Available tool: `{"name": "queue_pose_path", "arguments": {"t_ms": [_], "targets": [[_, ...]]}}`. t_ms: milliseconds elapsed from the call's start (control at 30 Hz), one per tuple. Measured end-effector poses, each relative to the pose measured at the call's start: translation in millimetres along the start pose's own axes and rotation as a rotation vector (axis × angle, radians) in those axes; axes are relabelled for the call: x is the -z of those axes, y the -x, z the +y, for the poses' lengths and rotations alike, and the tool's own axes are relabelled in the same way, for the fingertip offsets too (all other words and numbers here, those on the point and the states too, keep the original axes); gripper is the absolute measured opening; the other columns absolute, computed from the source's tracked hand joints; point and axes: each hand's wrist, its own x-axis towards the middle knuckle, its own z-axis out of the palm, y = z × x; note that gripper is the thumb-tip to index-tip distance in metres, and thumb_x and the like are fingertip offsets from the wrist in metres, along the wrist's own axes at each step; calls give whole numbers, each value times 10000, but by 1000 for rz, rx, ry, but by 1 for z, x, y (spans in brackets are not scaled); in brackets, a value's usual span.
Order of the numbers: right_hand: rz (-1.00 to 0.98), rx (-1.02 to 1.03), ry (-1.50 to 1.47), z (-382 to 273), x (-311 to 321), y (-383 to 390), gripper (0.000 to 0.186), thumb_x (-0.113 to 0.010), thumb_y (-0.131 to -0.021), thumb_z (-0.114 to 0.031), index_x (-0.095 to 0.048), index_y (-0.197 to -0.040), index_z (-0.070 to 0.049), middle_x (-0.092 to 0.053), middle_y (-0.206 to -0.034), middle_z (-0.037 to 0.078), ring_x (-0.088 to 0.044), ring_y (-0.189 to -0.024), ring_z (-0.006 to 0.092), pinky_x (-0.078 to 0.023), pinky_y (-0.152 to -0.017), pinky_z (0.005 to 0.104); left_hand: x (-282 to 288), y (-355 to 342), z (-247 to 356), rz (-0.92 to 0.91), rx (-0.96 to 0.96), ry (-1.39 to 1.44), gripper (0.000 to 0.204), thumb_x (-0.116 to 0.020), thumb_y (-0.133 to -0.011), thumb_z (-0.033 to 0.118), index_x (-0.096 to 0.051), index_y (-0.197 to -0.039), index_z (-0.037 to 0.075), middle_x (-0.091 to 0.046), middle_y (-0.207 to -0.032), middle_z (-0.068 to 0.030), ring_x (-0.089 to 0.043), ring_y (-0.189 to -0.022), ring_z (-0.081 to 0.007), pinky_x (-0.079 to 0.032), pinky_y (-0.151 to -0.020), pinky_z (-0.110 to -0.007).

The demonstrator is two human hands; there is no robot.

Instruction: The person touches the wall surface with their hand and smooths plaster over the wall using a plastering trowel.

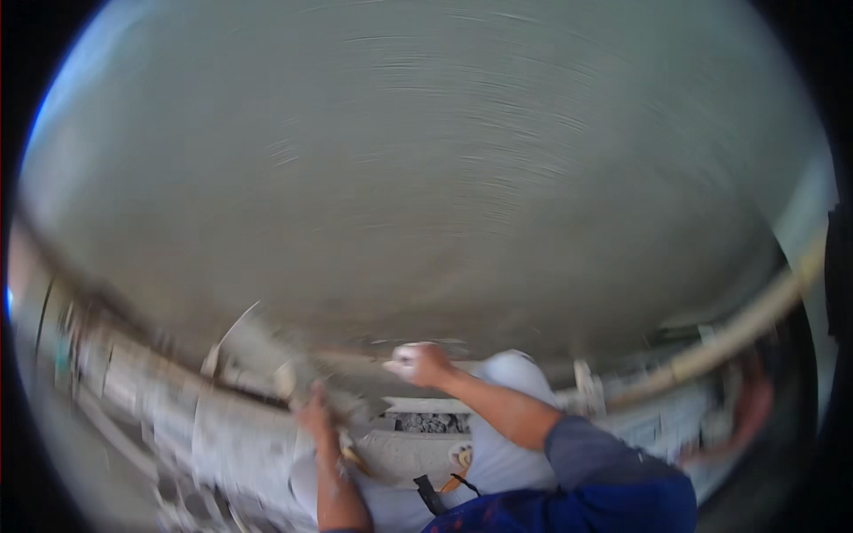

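Note:
A broad grey plastered surface [462,160] with curved tool marks fills the upper view. Low at centre-left, a grey flat board or tool [258,342] with a pale wooden piece [286,380] is blurred. My left hand [314,407] is at its lower part, fingers too smeared to show a grip. My right hand [419,362], whitened at the fingers, is closed near the foot of the plaster, right of the board; what it holds is unclear. A thin bright streak lies just beyond it. My white-clad knee [515,382] is beside my right forearm.
A long pale timber [720,329] crosses the right side. Whitish, blurred planks [213,417] run along the lower left. Dark rubble [431,424] shows in a narrow gap below my hands. A blurred reddish shape [746,400] is at the far right.

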Motion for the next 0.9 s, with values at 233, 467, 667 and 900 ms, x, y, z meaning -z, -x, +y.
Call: {"name": "queue_pose_path", "arguments": {"t_ms": [233, 467, 667, 900], "targets": [[172, -146, 83, -5, 120, 30, 318, -657, -796, -366, -630, -712, -61, -648, -744, 130, -634, -736, 333, -474, -701, 443, 7, -1, 9, -101, 68, 209, 523, -760, -787, 193, -541, -1203, -34, -586, -1179, -145, -588, -979, -261, -501, -849, -412], [285, -186, 209, 28, 115, 63, 307, -640, -810, -347, -620, -698, -62, -632, -758, 131, -635, -736, 331, -474, -734, 451, 5, 5, 1, -130, 127, 236, 536, -757, -790, 202, -530, -1221, -21, -561, -1223, -141, -561, -1053, -268, -477, -895, -441], [255, -124, 266, 29, 105, 56, 307, -634, -811, -348, -622, -705, -59, -634, -770, 142, -637, -750, 338, -478, -742, 448, 9, 7, -2, -70, 27, 218, 553, -760, -787, 190, -514, -1235, -19, -558, -1229, -137, -565, -1045, -271, -477, -896, -442], [151, -335, -7, 19, 102, 33, 294, -645, -785, -351, -657, -757, -58, -665, -786, 156, -648, -796, 343, -494, -713, 449, 6, 14, 13, -99, 78, 180, 575, -769, -773, 201, -511, -1236, -21, -551, -1233, -148, -564, -1045, -273, -477, -890, -449]]}}
